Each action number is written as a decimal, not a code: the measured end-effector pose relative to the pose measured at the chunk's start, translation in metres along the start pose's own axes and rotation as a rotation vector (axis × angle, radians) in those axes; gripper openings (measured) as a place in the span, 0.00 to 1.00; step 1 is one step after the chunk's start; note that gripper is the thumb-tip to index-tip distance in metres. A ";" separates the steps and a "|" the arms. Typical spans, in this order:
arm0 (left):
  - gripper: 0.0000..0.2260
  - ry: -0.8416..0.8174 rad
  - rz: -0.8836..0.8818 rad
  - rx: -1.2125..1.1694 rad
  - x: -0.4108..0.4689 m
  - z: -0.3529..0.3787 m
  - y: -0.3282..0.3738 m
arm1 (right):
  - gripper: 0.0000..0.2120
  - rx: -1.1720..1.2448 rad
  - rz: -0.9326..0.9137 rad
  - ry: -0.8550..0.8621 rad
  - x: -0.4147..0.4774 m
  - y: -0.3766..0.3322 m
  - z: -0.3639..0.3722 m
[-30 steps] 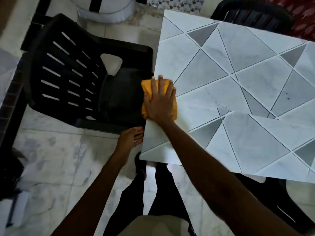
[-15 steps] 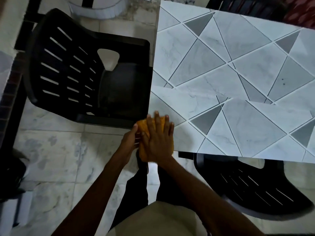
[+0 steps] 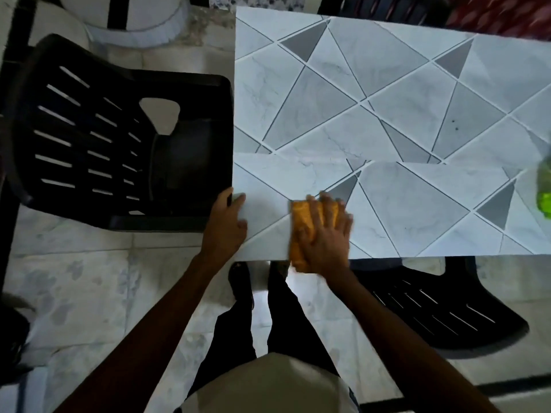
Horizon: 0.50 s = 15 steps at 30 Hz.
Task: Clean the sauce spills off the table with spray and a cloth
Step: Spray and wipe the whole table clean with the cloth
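Observation:
An orange cloth [image 3: 301, 231] lies folded on the grey-and-white patterned table [image 3: 387, 129], at its near edge and hanging slightly over it. My right hand [image 3: 326, 234] presses flat on the cloth with spread fingers. My left hand [image 3: 226, 225] rests on the table's near left corner, thumb on top and fingers relaxed, holding nothing. A green spray bottle [image 3: 545, 192] shows blurred at the right edge of the table. A few small dark specks [image 3: 453, 124] sit on the far right part of the tabletop.
A black plastic chair [image 3: 119, 150] stands against the table's left side. Another black chair [image 3: 441, 305] is tucked under the near edge on my right. A white round base [image 3: 134, 22] stands on the marble floor beyond. My legs are below the corner.
My right hand has slid the cloth from the table's near left corner rightward along the near edge. My left hand moved up onto the corner. The view widened and the green bottle appeared.

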<state>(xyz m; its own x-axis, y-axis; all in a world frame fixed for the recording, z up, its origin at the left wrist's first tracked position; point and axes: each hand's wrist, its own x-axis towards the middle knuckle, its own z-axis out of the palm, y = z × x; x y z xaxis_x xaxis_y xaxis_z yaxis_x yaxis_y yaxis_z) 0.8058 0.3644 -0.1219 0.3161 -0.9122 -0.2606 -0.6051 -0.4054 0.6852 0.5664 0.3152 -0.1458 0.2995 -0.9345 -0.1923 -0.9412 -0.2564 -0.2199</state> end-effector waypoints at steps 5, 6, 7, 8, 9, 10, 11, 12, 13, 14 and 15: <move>0.27 -0.021 -0.015 0.048 0.002 0.004 0.007 | 0.40 0.041 0.346 0.006 0.035 0.065 -0.031; 0.27 -0.009 -0.030 0.043 0.003 0.004 0.008 | 0.42 0.054 0.386 0.017 0.041 0.046 -0.029; 0.27 0.001 -0.041 0.046 0.003 0.004 0.009 | 0.43 0.054 0.374 0.026 0.044 0.020 -0.025; 0.27 0.004 -0.047 0.056 0.003 0.005 0.010 | 0.42 0.041 0.303 0.034 0.043 -0.008 -0.020; 0.27 -0.001 -0.047 0.077 0.002 0.007 0.012 | 0.40 0.020 0.190 0.047 0.039 -0.033 -0.013; 0.28 -0.007 -0.034 0.107 0.001 0.007 0.012 | 0.38 0.010 0.057 0.057 0.031 -0.056 -0.005; 0.28 -0.015 0.000 0.148 0.001 0.009 0.013 | 0.36 0.022 -0.060 0.048 0.020 -0.070 0.001; 0.29 -0.019 0.054 0.190 0.000 0.010 0.013 | 0.35 0.031 -0.143 0.032 0.008 -0.075 0.007; 0.30 -0.014 0.111 0.236 0.000 0.010 0.014 | 0.34 0.032 -0.197 0.022 -0.003 -0.071 0.011; 0.30 -0.006 0.144 0.284 0.002 0.010 0.014 | 0.33 0.026 -0.221 0.012 -0.012 -0.056 0.012; 0.30 -0.003 0.147 0.318 0.006 0.009 0.017 | 0.33 0.012 -0.221 -0.006 -0.016 -0.037 0.012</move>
<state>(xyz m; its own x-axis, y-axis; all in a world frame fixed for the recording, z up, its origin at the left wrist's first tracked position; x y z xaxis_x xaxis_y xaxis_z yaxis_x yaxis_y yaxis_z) 0.7914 0.3517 -0.1179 0.2069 -0.9623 -0.1767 -0.8418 -0.2671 0.4691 0.5983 0.3430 -0.1456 0.4996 -0.8543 -0.1435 -0.8504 -0.4522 -0.2689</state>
